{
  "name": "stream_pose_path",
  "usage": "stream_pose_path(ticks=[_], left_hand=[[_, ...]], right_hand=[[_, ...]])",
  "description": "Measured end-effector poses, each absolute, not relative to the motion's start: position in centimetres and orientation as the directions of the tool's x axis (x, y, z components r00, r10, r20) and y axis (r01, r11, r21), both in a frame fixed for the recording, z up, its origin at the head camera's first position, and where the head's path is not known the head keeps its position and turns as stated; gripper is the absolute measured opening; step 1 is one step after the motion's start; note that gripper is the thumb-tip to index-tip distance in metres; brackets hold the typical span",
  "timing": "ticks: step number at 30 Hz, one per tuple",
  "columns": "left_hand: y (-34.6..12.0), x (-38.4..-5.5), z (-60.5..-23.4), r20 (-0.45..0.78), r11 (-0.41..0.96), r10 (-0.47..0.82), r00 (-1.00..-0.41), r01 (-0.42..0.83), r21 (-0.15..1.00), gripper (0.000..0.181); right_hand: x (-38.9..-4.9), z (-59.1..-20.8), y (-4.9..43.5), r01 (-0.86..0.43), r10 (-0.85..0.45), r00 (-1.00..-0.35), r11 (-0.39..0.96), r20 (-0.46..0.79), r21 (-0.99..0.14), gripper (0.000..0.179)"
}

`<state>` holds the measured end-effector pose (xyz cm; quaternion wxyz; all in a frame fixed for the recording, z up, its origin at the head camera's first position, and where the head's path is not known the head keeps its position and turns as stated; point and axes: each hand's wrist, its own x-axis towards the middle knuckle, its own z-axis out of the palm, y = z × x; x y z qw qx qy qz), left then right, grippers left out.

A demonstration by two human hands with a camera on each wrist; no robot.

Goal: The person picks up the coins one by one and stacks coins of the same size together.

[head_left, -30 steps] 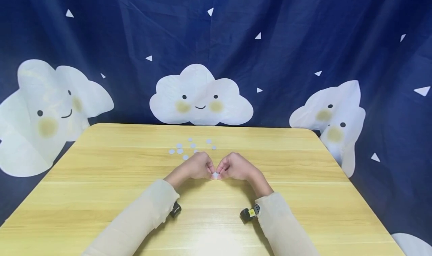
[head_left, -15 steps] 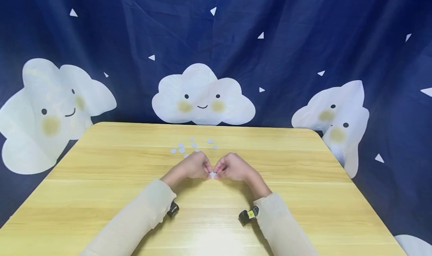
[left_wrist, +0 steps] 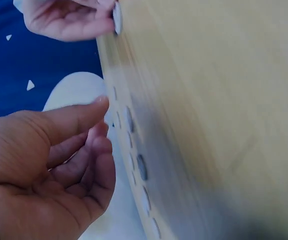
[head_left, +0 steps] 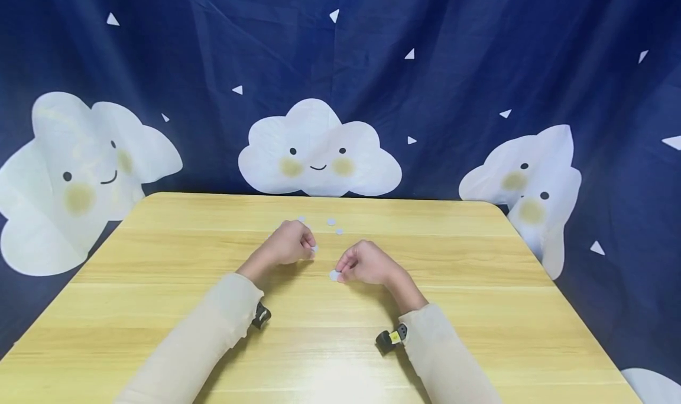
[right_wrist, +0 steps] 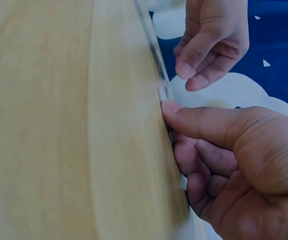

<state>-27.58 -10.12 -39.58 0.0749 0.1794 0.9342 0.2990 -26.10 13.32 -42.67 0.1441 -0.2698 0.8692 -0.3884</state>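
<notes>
My right hand [head_left: 367,263] pinches a small flat pale grey disc [head_left: 334,275] by its right edge, between thumb and fingers, close over the wooden table. The left wrist view has the same disc [left_wrist: 117,19] edge-on at the right fingertips. My left hand [head_left: 287,242] is up and to the left of it, over the loose discs. Seen from the left wrist, that hand [left_wrist: 59,165] has loosely bent fingers, a gap between thumb and fingers, and nothing in it. Another pale disc [head_left: 314,248] shows right at the left fingertips. The left hand hides several discs in the head view.
Behind the hands, a few pale discs lie toward the table's far side, among them one disc [head_left: 331,222] and a smaller disc [head_left: 339,232]. The wooden table [head_left: 479,333] ends at a blue curtain [head_left: 372,37] printed with clouds.
Both hands held the disc together before. My left hand has let go and moved up and left over the loose discs; the right hand has stayed in place with the disc.
</notes>
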Motion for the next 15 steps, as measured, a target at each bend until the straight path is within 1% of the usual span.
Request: stream_pose_path(ticks=[3, 7, 12, 15], left_hand=[[-10.7, -28.2, -39.9, -0.005, 0.764, 0.341, -0.94, 0.274, 0.585, 0.014], [-11.4, -29.0, -40.6, 0.01, 0.749, 0.337, -0.941, 0.275, 0.604, 0.016], [-12.1, -30.0, -41.2, 0.004, 0.723, 0.355, -0.935, 0.277, 0.633, 0.018], [-12.4, -30.4, -41.4, -0.005, 0.708, 0.388, -0.922, 0.294, 0.643, 0.018]], right_hand=[[-26.1, -42.6, 13.3, -0.353, -0.579, -0.814, 0.556, -0.045, -0.753, 0.008], [-26.1, -42.6, 13.3, -0.349, -0.575, -0.817, 0.558, -0.048, -0.753, 0.008], [-26.1, -42.7, 13.3, -0.35, -0.577, -0.816, 0.551, -0.042, -0.758, 0.009], [-26.1, -42.6, 13.2, -0.346, -0.574, -0.817, 0.552, -0.045, -0.758, 0.008]])
